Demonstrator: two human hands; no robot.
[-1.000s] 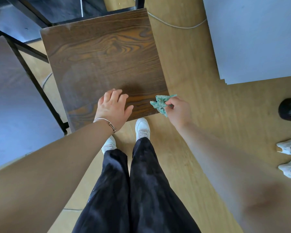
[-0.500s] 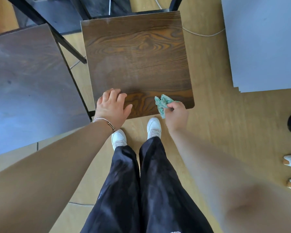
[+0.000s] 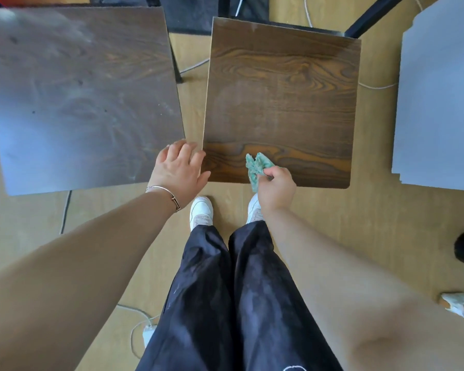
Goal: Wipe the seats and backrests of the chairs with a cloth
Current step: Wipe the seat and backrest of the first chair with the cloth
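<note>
Showing more fully at the left, the dusty neighbouring seat (image 3: pixel 78 97) looks unwiped. The left hand (image 3: pixel 178 171), fingers spread, has slid off the brown seat (image 3: pixel 281 97) to its near left corner. The green cloth (image 3: pixel 257 166), pinched by the right hand (image 3: pixel 276 186), has moved inward along the front edge, so wiping appears under way.

She wears a thin bangle (image 3: pixel 163 189), dark trousers (image 3: pixel 225 303), white trainers (image 3: pixel 201 210).

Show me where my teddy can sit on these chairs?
The right seat is bare from its far edge down to the green cloth in the right hand. The left seat is bare. Crowded: the near gap between them, where the left hand is.
</note>
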